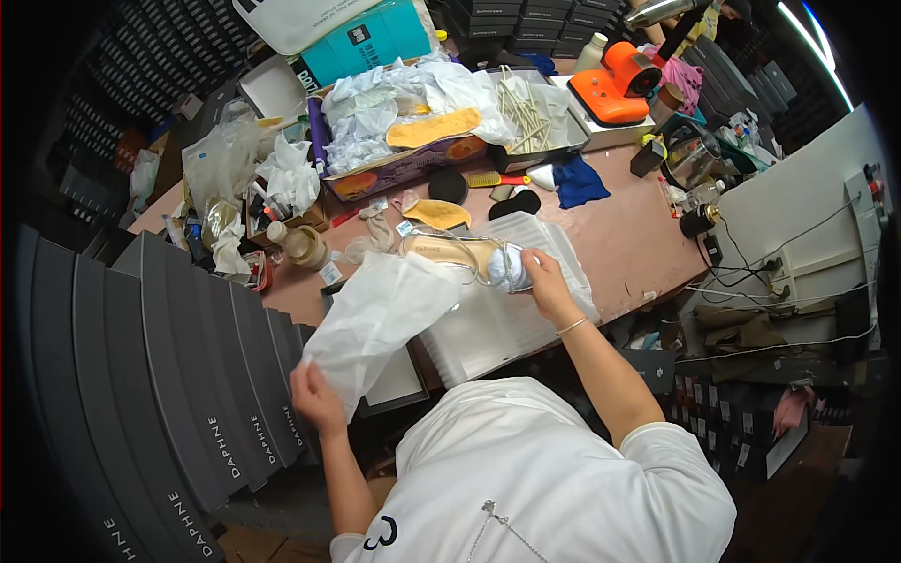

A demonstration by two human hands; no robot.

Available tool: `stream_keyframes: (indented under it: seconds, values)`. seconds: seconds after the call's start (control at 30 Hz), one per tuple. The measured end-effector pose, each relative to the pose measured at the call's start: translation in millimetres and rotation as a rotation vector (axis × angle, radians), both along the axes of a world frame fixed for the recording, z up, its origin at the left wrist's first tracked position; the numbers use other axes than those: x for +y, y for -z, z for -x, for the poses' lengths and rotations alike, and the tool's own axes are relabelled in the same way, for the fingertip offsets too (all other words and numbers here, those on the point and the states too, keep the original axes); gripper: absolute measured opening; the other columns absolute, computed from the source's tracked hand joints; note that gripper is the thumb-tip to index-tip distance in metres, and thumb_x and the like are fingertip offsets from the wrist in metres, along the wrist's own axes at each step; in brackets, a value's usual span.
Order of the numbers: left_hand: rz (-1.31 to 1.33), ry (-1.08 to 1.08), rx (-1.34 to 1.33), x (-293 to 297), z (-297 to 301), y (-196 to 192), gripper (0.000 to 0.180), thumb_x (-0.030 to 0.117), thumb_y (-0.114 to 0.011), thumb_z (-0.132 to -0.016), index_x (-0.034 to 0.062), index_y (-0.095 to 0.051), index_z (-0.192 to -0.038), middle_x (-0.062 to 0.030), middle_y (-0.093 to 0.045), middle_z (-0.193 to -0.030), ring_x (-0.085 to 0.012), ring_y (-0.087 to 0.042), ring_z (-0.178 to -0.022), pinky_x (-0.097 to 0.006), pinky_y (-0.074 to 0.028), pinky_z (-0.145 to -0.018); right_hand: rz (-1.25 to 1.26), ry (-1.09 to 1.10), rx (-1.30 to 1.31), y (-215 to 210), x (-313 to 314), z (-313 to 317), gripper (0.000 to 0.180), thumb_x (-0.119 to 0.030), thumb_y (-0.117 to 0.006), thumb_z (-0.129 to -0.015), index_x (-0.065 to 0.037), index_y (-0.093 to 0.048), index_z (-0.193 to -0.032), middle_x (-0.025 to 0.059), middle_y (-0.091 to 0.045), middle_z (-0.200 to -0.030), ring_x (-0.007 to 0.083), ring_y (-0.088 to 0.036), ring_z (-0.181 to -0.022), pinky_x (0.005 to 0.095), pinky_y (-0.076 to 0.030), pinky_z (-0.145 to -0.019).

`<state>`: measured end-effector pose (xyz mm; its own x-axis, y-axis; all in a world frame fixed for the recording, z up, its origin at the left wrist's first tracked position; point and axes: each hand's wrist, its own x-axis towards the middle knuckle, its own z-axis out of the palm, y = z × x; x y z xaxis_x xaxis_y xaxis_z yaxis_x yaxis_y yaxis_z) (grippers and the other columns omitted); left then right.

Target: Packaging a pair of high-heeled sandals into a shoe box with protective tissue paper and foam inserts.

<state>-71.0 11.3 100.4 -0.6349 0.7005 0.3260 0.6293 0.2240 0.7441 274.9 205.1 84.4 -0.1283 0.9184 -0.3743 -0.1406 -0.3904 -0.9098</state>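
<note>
My right hand (550, 284) grips a sandal (477, 251) by its toe end, over the table. The sandal has a beige insole and thin silvery straps, with a pale wad of paper (508, 268) at the toe. My left hand (318, 401) pinches the lower corner of a white tissue sheet (383, 300), which hangs between my hands and overlaps the sandal's near side. Under the sandal lies a translucent ribbed packing sheet (554, 246). An open box part with a pale inside (398, 383) shows partly beneath the tissue, close to my body.
Dark shoeboxes (178, 366) stand stacked at my left. A purple box (375, 178) full of crumpled paper sits at the back of the pink table (631, 239). Nearby are yellow insoles (437, 214), a brush (497, 178), a blue cloth (581, 181) and an orange device (612, 86).
</note>
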Motion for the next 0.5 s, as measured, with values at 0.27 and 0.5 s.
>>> stream_keyframes:
  seconds: [0.27,0.5]
  values:
    - [0.251,0.191,0.178,41,23,10,0.045,0.024,-0.052,-0.095,-0.0051,-0.05,-0.129,-0.0221,-0.048,-0.133,-0.0344,-0.044,-0.126,-0.041,-0.032,-0.107,0.094,-0.05,0.333,-21,-18,30,0.032,-0.026,-0.043,-0.1,-0.002,-0.056,-0.115,0.0061,-0.062,-0.102,0.0144,-0.064,-0.088,0.0338,-0.057,-0.074]
    - [0.41,0.991,-0.695,106,-3,-53,0.065,0.051,-0.041,-0.097,-0.0002,-0.043,-0.138,-0.0142,-0.049,-0.136,-0.0223,-0.047,-0.124,-0.035,-0.039,-0.099,-0.087,-0.768,-0.013,-45,-17,32,0.032,-0.031,-0.049,-0.099,-0.002,-0.063,-0.105,-0.0017,-0.062,-0.09,0.0065,-0.057,-0.079,0.0244,-0.049,-0.064]
